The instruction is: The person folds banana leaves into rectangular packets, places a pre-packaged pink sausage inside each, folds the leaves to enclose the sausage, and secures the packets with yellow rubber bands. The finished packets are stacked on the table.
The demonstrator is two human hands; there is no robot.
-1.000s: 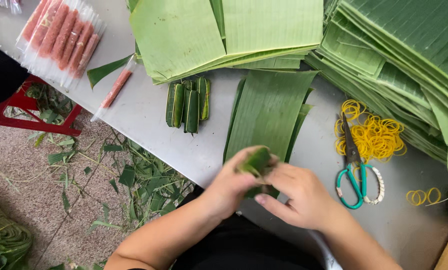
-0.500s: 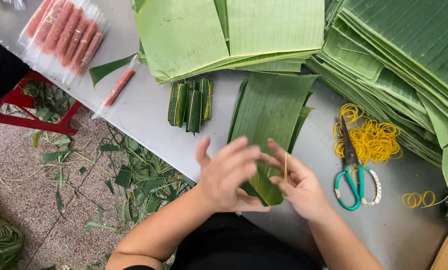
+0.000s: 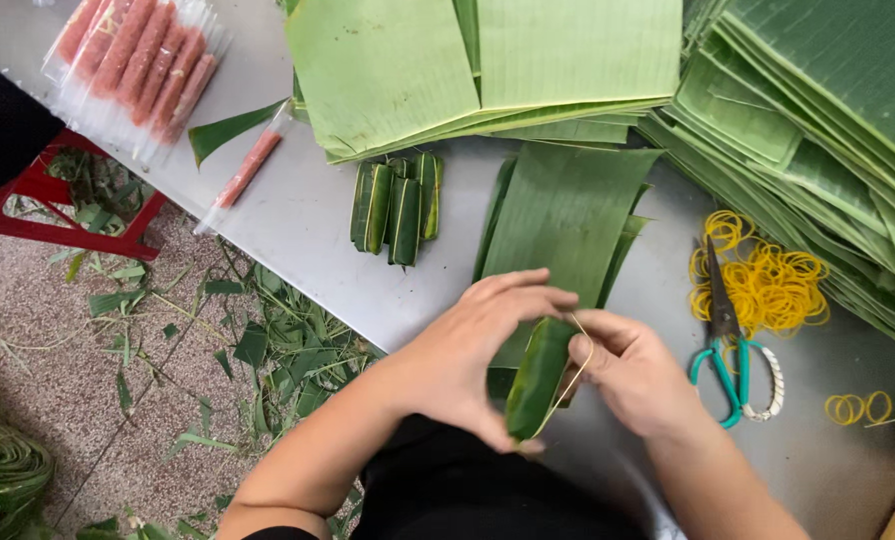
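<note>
1. We see a small leaf-wrapped roll [image 3: 538, 378] held upright between our two hands, just above the near edge of the grey counter [image 3: 298, 250].
2. Our left hand [image 3: 468, 360] curls around the roll from the left, its fingers bent over the top and its thumb pressed against the lower end, so it grips the roll.
3. Our right hand [image 3: 640, 372] sits against the right side of the roll, fingers drawn together and pinching a thin yellow rubber band [image 3: 580, 362] that loops along the roll's right edge.
4. Directly beyond both hands lies a flat stack of cut leaf strips [image 3: 566, 215], partly hidden by our fingers.
5. Beyond and to the left of the left hand, four finished green rolls [image 3: 398, 205] lie side by side on the counter.
6. Just right of the right hand lie scissors with teal handles [image 3: 730, 350], and beyond them a heap of yellow rubber bands [image 3: 768, 280]; a few loose bands [image 3: 853, 408] lie farther right.
7. Far beyond the hands, large folded leaves [image 3: 468, 60] are piled, with another thick stack [image 3: 828, 110] to the right.
8. Far to the upper left are pink sausages in clear wrap [image 3: 138, 60], and one single wrapped sausage [image 3: 248, 170] nearer.
9. Left of the counter, leaf scraps [image 3: 268, 350] litter the floor beside a red stool [image 3: 58, 210].
</note>
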